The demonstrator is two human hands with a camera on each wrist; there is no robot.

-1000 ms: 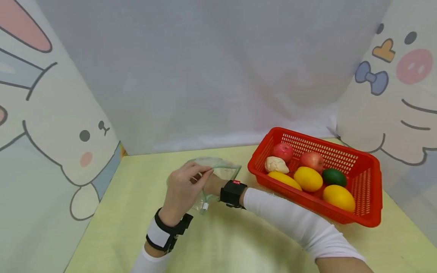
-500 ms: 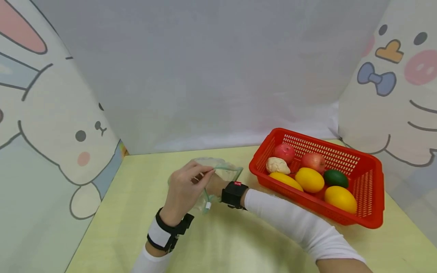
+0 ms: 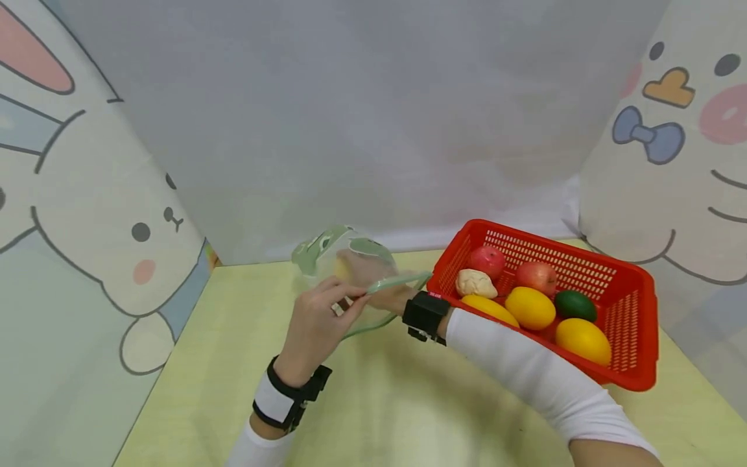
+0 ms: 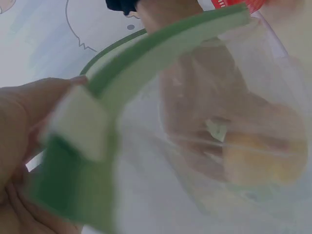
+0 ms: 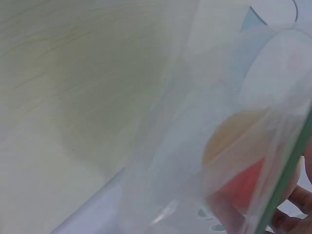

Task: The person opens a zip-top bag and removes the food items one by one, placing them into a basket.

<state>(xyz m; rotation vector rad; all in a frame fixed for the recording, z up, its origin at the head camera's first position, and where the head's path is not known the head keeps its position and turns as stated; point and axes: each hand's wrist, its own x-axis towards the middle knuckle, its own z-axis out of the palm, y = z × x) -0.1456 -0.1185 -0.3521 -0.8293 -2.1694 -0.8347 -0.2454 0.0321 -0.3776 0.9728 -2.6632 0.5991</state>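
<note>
My left hand [image 3: 318, 321] pinches the green zip edge of a clear zip bag [image 3: 318, 253] between thumb and fingers. A white slider [image 4: 80, 122] sits on the zip strip close to those fingers in the left wrist view. Through the bag's mouth reaches my right hand [image 3: 366, 269], seen inside behind the clear plastic. It grips a round yellow-orange fruit [image 4: 268, 158] within the bag. In the right wrist view the fruit [image 5: 236, 146] shows a red patch, and the bag's film covers part of it. Green printed patches mark the bag's far end.
A red plastic basket [image 3: 543, 353] stands right of the bag, beside my right forearm. In it lie a red apple [image 3: 537, 279], a pink fruit [image 3: 487, 261], a beige lump [image 3: 475, 283], a dark green fruit [image 3: 575, 305] and several yellow fruits [image 3: 583, 340]. Cartoon-printed walls flank the pale table [image 3: 204, 363].
The bag has lifted and spread, its far end rising toward the back wall. My right wrist has shifted right and slightly up. My left hand keeps its pinch on the edge.
</note>
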